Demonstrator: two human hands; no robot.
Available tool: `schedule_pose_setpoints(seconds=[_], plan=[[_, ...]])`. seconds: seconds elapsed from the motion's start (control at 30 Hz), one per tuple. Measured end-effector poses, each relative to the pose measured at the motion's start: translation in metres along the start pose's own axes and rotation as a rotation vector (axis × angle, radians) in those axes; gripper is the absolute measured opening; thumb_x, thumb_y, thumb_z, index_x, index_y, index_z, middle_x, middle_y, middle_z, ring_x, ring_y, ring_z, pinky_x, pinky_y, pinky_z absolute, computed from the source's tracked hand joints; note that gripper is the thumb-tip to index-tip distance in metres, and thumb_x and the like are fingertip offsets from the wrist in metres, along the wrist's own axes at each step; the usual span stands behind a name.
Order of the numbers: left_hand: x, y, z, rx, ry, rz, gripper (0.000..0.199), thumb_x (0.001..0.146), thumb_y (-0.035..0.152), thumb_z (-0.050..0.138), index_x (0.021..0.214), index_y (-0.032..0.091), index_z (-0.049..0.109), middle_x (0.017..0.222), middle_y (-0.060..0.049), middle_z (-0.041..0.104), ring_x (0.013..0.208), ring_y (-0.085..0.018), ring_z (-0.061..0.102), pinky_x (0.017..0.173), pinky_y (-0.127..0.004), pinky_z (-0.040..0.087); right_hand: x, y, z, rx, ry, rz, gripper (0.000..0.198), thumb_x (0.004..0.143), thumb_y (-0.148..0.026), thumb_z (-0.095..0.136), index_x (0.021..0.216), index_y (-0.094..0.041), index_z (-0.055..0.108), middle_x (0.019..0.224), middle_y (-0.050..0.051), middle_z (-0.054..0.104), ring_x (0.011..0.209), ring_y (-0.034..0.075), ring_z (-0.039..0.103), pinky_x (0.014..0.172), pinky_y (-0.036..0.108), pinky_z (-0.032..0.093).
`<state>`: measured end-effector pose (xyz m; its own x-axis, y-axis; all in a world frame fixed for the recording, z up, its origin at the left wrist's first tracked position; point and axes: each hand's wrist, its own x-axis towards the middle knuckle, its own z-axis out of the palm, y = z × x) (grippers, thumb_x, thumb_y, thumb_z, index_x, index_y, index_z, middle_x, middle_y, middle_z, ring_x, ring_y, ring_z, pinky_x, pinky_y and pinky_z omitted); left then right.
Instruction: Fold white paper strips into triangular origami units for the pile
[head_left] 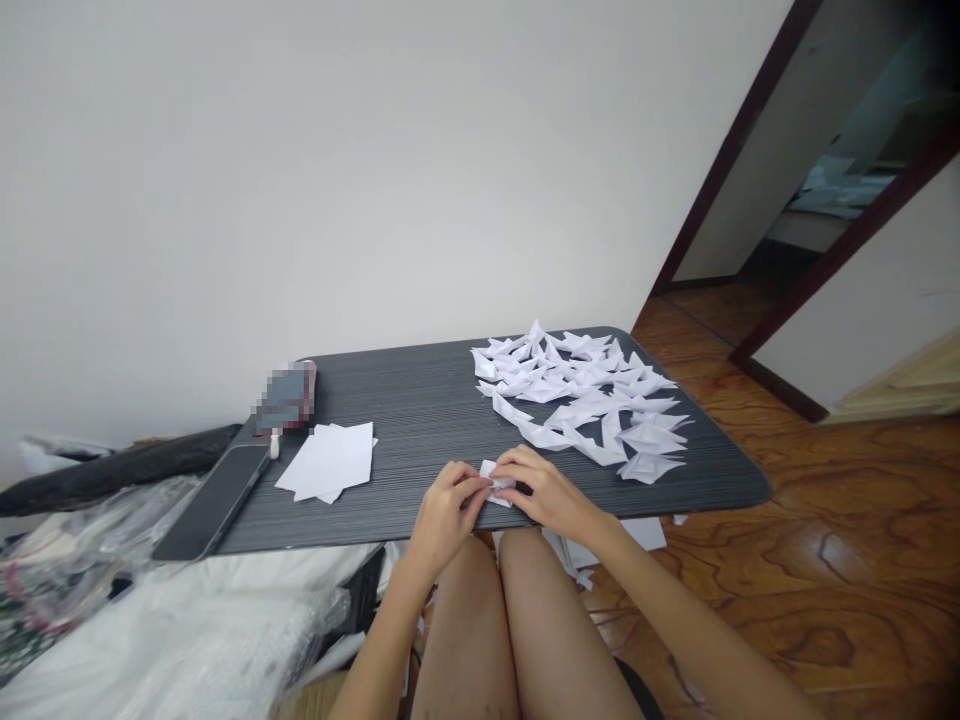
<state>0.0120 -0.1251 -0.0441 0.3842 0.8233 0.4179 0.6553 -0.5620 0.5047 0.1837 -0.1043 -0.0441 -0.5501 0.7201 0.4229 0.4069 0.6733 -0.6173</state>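
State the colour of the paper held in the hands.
The paper is white, showing best in the head view.

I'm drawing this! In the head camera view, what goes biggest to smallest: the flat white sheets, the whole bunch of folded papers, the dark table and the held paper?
1. Dark table
2. Bunch of folded papers
3. Flat white sheets, together
4. Held paper, partly hidden

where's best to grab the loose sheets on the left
Probably by pinching the right edge of the sheets, coming from the right with the left hand. They lie flat and fanned on the table, and that edge faces this hand.
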Motion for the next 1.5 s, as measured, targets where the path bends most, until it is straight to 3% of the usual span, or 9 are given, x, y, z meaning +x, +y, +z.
schedule_pose_setpoints(seconds=[0.17,0.33,0.47,0.63,0.9,1.23,1.5], plan=[[-0.001,0.002,0.001,0.089,-0.056,0.034,0.023,0.082,0.020,0.040,0.094,0.019,0.061,0.084,-0.006,0.054,0.080,-0.015,0.048,0.070,-0.028,0.043,0.000,0.003,-0.007,-0.064,-0.099,-0.034,0.016,0.081,-0.016,0.046,0.088,-0.017,0.060,0.090,0.007,0.054,0.087,0.016,0.049,0.076,0.029,0.041],[-0.001,-0.003,0.000,0.024,-0.015,-0.025,0.022,0.082,0.020,0.042,0.084,0.017,0.064,0.081,-0.006,0.056,0.077,-0.015,0.050,0.070,-0.028,0.043,0.004,0.002,-0.010,-0.056,-0.110,-0.035,0.015,0.080,-0.018,0.047,0.086,-0.017,0.061,0.090,0.006,0.056,0.087,0.016,0.050,0.076,0.029,0.040],[0.000,-0.004,0.000,-0.046,0.042,-0.116,0.018,0.078,0.021,0.049,0.074,0.016,0.065,0.075,-0.005,0.059,0.073,-0.014,0.052,0.068,-0.027,0.044,0.010,0.003,-0.006,0.004,-0.076,0.097,0.014,0.079,-0.021,0.049,0.073,-0.014,0.060,0.076,0.004,0.056,0.073,0.013,0.051,0.067,0.024,0.040],[-0.003,0.000,0.000,-0.002,0.129,-0.197,0.017,0.076,0.023,0.050,0.072,0.016,0.066,0.078,-0.006,0.057,0.073,-0.015,0.051,0.070,-0.030,0.043,0.022,0.003,-0.006,-0.014,-0.149,0.265,0.017,0.074,-0.026,0.054,0.065,-0.013,0.059,0.064,0.001,0.054,0.057,0.010,0.047,0.054,0.020,0.034],[-0.002,-0.003,0.001,-0.001,0.084,-0.353,0.014,0.074,0.021,0.052,0.067,0.016,0.063,0.066,-0.003,0.057,0.064,-0.013,0.050,0.061,-0.026,0.041,0.036,0.003,-0.008,-0.138,-0.305,0.362,0.021,0.071,-0.027,0.055,0.058,-0.012,0.060,0.053,0.002,0.057,0.052,0.010,0.048,0.048,0.020,0.028],[0.002,0.006,0.009,0.326,0.074,-0.316,0.018,0.078,0.014,0.040,0.064,0.015,0.051,0.066,-0.007,0.050,0.068,-0.020,0.046,0.067,-0.038,0.038,0.057,0.002,-0.011,-0.287,-0.508,0.431,0.019,0.069,-0.026,0.055,0.064,-0.011,0.066,0.056,0.005,0.061,0.054,0.012,0.050,0.046,0.020,0.027],[0.005,0.012,0.012,0.539,0.013,-0.301,0.016,0.078,0.013,0.036,0.070,0.011,0.050,0.069,-0.011,0.050,0.071,-0.023,0.045,0.066,-0.037,0.037,0.070,0.003,-0.011,-0.322,-0.593,0.488,0.023,0.066,-0.028,0.057,0.072,-0.008,0.068,0.064,0.009,0.064,0.062,0.016,0.056,0.046,0.020,0.031]])
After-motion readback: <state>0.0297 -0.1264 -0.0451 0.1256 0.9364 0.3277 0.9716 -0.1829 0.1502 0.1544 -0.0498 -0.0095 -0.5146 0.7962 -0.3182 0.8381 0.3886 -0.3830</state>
